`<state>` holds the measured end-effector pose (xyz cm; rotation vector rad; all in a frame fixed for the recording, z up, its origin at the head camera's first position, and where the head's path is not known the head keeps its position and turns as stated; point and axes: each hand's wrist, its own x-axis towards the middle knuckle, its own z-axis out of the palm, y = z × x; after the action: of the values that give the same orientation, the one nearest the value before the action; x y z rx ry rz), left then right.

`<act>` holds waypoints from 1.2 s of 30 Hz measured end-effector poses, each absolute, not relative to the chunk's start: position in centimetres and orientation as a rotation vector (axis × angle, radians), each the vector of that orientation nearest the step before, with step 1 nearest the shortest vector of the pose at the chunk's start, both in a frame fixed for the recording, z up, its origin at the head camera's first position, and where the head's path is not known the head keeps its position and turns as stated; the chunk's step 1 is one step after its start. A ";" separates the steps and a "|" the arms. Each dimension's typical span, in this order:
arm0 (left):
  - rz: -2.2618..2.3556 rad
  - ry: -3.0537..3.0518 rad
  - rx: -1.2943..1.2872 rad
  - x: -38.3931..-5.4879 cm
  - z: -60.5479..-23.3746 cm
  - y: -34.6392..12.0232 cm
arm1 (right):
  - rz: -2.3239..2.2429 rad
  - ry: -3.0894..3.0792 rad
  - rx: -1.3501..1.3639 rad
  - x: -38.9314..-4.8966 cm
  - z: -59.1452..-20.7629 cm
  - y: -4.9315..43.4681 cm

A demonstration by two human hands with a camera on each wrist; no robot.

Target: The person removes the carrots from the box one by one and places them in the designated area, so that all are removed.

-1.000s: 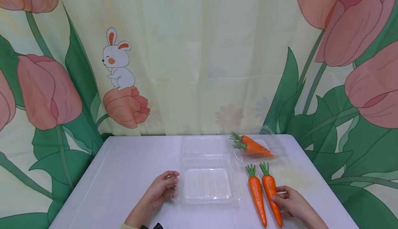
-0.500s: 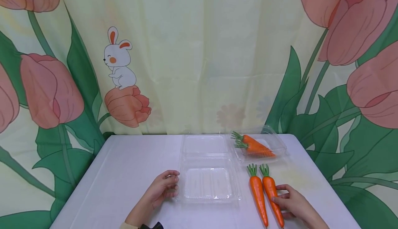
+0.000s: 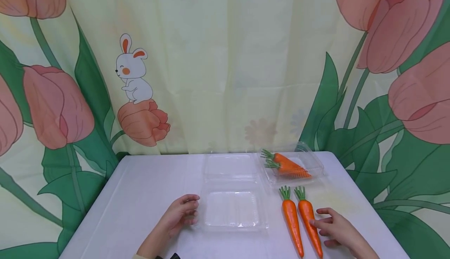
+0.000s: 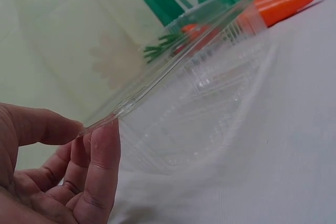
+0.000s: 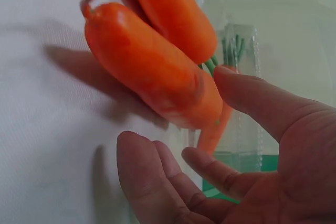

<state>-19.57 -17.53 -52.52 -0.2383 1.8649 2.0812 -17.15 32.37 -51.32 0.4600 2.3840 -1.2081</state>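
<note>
At the table's middle lies an opened clear plastic clamshell box (image 3: 232, 210), its lid folded back toward the curtain. My left hand (image 3: 177, 215) is at the box's left side; in the left wrist view its thumb and fingers (image 4: 104, 156) pinch the rim. Two orange carrots with green stubs lie side by side right of the box: the left carrot (image 3: 291, 224) and the right carrot (image 3: 311, 227). My right hand (image 3: 340, 231) is beside the right carrot, fingers spread. The right wrist view has the thumb (image 5: 247, 93) right at the carrot's side, while the other fingers stand apart from it.
Behind the two carrots stands a second clear box (image 3: 316, 165) with carrots (image 3: 288, 165) inside. A white cloth covers the table (image 3: 151, 177). A curtain (image 3: 197, 75) printed with tulips and a rabbit hangs along the far edge.
My right hand has loosened from the right carrot and shifted slightly right, its fingers spreading. My left hand and the clamshell box have moved a little to the left.
</note>
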 end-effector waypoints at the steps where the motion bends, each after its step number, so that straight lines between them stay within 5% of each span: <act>1: 2.081 1.870 -0.237 -19.5 -52.5 -17.8 | -1.209 2.384 0.457 -17.2 -51.3 32.5; 20: 2.033 1.990 -0.383 -18.8 -52.4 -22.6 | -1.214 2.387 0.439 -18.6 -51.3 35.6; 36: 2.026 2.060 -0.599 -18.1 -51.9 -26.8 | -1.444 2.508 0.403 -22.9 -50.3 39.5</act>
<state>-18.05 -26.85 -51.87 -0.5990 2.0601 2.0262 -22.93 39.50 -50.34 0.4029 2.5084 -1.4439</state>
